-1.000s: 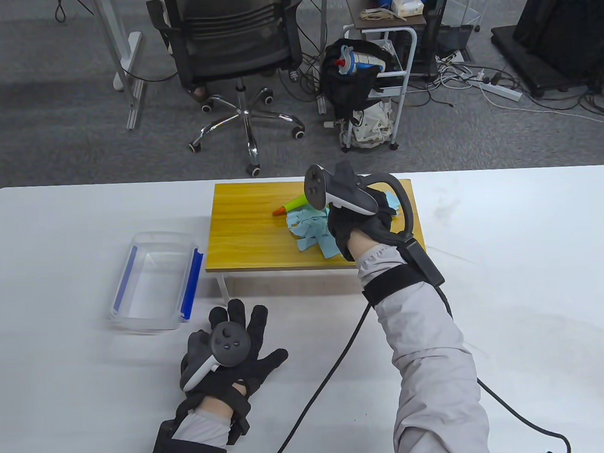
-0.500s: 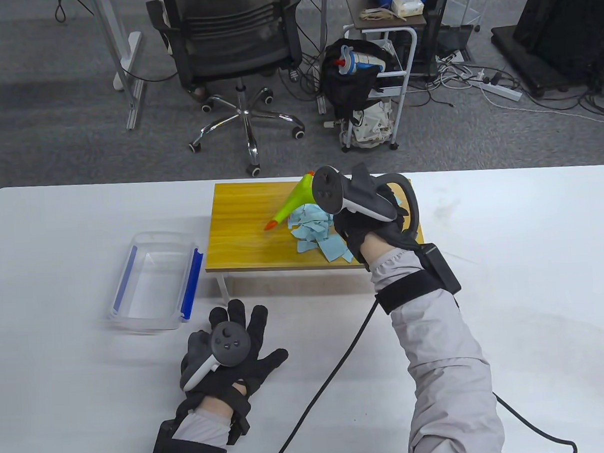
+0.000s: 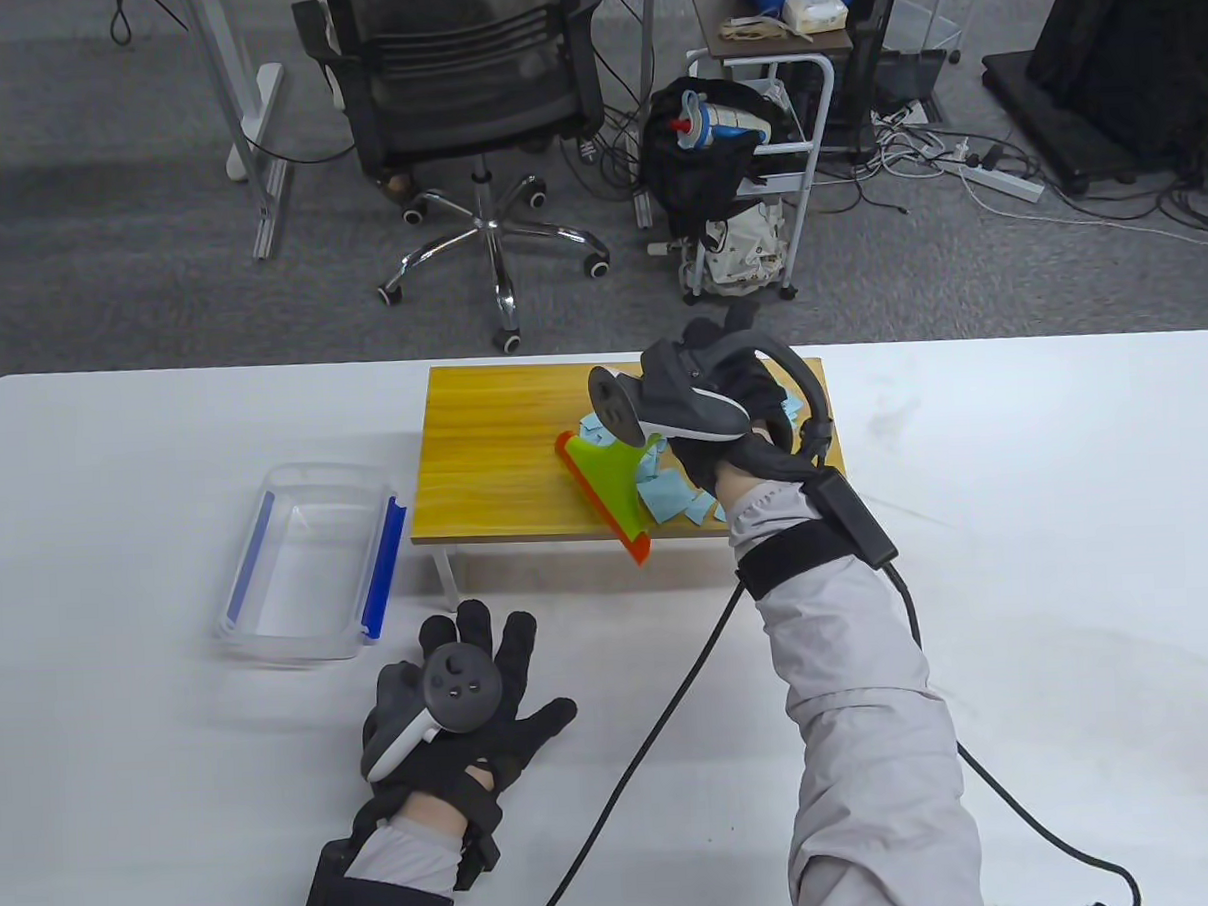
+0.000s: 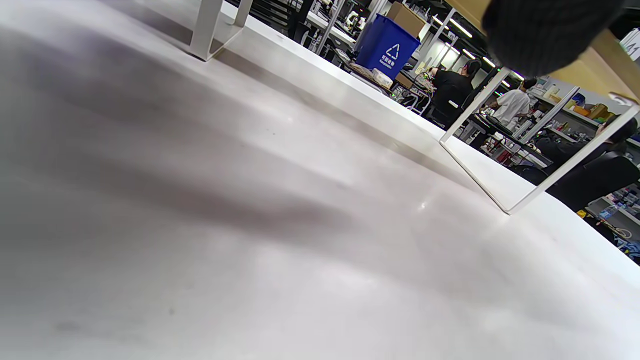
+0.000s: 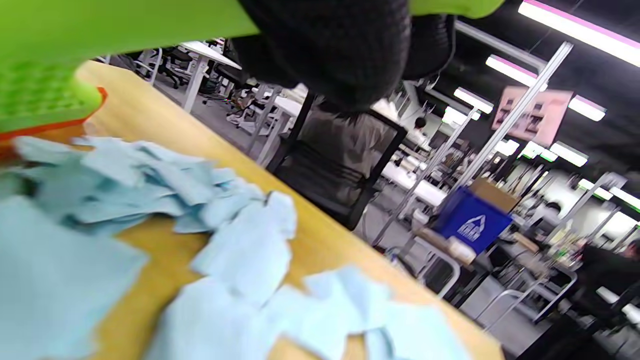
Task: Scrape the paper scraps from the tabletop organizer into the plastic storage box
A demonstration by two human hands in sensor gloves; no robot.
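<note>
A wooden tabletop organizer (image 3: 494,448) stands on the white table. Light blue paper scraps (image 3: 666,492) lie in a pile on its right half and fill the right wrist view (image 5: 240,250). My right hand (image 3: 733,417) grips a green scraper with an orange edge (image 3: 606,493); its blade stands on the left side of the pile and reaches past the organizer's front edge. The scraper shows at the top left of the right wrist view (image 5: 45,95). My left hand (image 3: 455,700) rests flat on the table with fingers spread, below the clear plastic storage box (image 3: 308,561).
The box has blue clips on its long sides and sits left of the organizer. A black cable (image 3: 657,741) runs from my right wrist across the table toward the front edge. An office chair (image 3: 469,109) and a cart (image 3: 762,166) stand on the floor beyond the table.
My right hand turned the scraper from pointing up and left above the pile to standing with its blade down on the pile's left side. The left hand has not moved.
</note>
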